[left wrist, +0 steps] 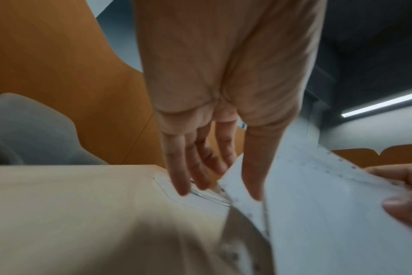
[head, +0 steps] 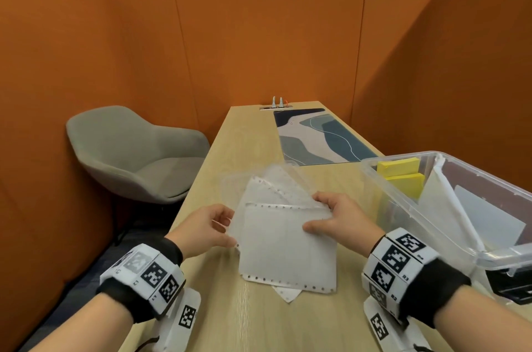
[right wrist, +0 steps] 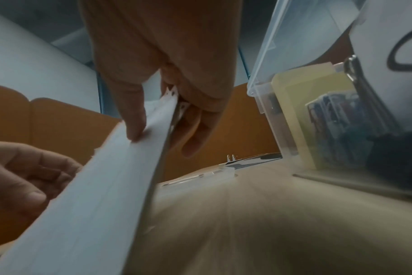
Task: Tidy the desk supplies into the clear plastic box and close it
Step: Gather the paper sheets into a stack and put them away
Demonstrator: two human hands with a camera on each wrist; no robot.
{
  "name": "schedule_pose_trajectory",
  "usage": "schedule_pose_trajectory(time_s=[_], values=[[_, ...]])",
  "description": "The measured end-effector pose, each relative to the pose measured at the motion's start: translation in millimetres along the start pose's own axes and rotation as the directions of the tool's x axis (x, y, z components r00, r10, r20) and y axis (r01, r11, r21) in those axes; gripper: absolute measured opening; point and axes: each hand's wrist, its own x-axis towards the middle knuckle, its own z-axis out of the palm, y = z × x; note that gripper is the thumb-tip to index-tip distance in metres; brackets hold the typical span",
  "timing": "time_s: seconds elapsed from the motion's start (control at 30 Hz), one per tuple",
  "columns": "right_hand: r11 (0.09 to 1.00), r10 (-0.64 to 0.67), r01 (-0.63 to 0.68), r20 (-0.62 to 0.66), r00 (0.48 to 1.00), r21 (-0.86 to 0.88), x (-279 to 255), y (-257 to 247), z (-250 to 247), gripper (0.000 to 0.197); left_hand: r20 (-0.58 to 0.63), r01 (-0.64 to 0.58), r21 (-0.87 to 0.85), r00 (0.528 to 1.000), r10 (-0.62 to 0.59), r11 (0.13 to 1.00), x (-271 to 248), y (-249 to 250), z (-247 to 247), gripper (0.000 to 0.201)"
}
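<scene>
A loose stack of white punched sheets [head: 288,245] is held just above the wooden desk [head: 259,323] by both hands. My left hand [head: 227,229] pinches its left edge, thumb on top [left wrist: 254,193]. At the far right corner my right hand [head: 313,212] pinches the stack, thumb above and fingers beneath [right wrist: 193,145]. One sheet corner [head: 288,295] pokes out under the stack. The clear plastic box [head: 417,202] stands open at the right, holding yellow sticky-note pads [head: 400,168] and white sheets. Its clear lid [head: 230,184] lies flat on the desk behind the stack.
A patterned desk mat [head: 319,135] lies further back, with a socket strip [head: 276,106] at the far end. A grey chair [head: 138,155] stands to the left of the desk. Orange partitions [head: 267,35] enclose the booth. Binder clips [right wrist: 336,115] show through the box wall.
</scene>
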Motion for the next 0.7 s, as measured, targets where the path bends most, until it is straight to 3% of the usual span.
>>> schedule_pose_trajectory(time_s=[0.1, 0.27, 0.33, 0.47, 0.53, 0.6, 0.7], values=[[0.999, -0.032, 0.032, 0.003, 0.999, -0.018, -2.8, -6.4, 2.8, 0.029, -0.023, -0.036, -0.055, 0.999, 0.034, 0.998, 0.6, 8.1, 7.5, 0.036], [0.989, -0.147, 0.149, -0.105, 0.984, 0.009, 1.5, -15.4, -0.8, 0.023, -0.251, -0.127, -0.142, 0.964, 0.088, 0.982, 5.8, 17.0, 7.3, 0.041], [0.987, -0.158, 0.160, -0.123, 0.980, 0.000, 3.7, -15.9, -6.0, 0.026, -0.257, -0.166, -0.187, 0.960, 0.115, 0.968, 6.3, 22.0, 5.1, 0.042], [0.990, -0.090, 0.082, -0.063, 0.994, -0.118, 5.4, -11.7, -9.7, 0.032, -0.192, -0.138, -0.160, 0.976, 0.106, 0.978, 0.6, 31.7, 3.3, 0.085], [0.983, -0.071, 0.065, -0.025, 0.997, -0.173, 5.2, -8.1, -6.9, 0.028, -0.197, -0.188, -0.223, 0.970, 0.145, 0.956, -2.0, 41.8, 7.4, 0.092], [0.977, -0.066, 0.064, -0.005, 0.998, -0.203, 4.7, -7.0, -2.3, 0.024, -0.213, -0.210, -0.237, 0.964, 0.161, 0.949, -1.4, 52.2, 16.3, 0.086], [0.969, -0.086, 0.083, 0.000, 0.996, -0.234, 3.8, -8.9, 3.2, 0.023, -0.341, -0.222, -0.278, 0.932, 0.119, 0.935, 3.9, 65.0, 26.7, 0.063]])
